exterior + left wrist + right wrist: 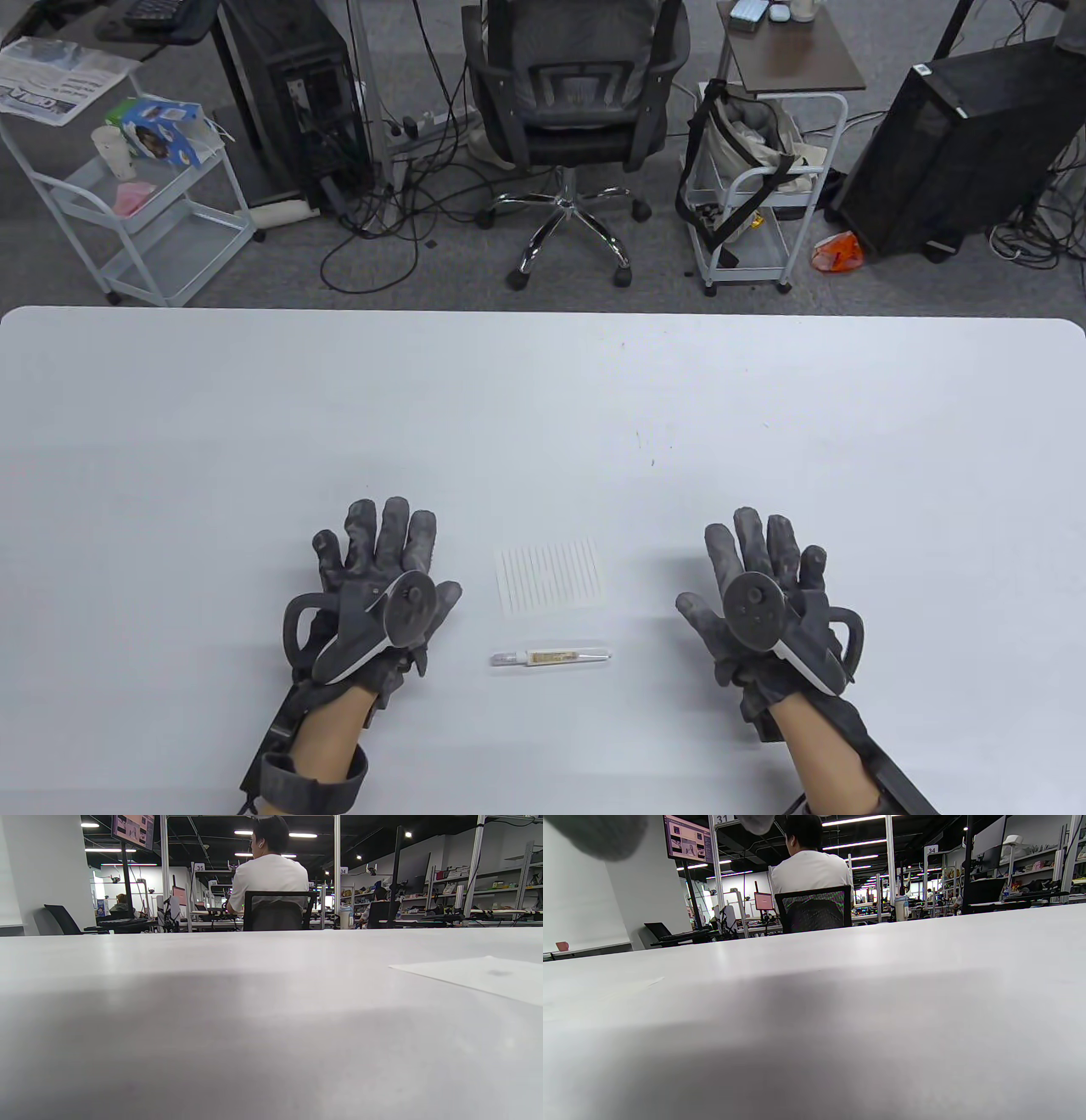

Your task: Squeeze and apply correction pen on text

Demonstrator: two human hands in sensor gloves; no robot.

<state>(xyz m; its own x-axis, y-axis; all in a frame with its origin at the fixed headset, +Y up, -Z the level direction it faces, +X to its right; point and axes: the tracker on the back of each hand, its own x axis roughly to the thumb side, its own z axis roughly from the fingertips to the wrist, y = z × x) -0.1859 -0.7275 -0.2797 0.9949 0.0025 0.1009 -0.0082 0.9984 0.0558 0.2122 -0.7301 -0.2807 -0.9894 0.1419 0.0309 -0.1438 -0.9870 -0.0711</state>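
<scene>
A small white paper [550, 580] with several lines of text lies flat near the table's front middle; its corner shows in the left wrist view [479, 978]. A slim correction pen [551, 656] with a pale label lies on its side just in front of the paper. My left hand [382, 564] rests flat on the table, fingers spread, left of the paper and pen. My right hand [759, 569] rests flat on the table to their right. Both hands hold nothing. A blurred fingertip [598, 834] shows in the right wrist view's top left corner.
The white table [543, 399] stretches wide behind the paper. Beyond its far edge stand an office chair [573, 93], two wire carts [144, 212] [759, 195] and computer towers [959, 144] on the floor.
</scene>
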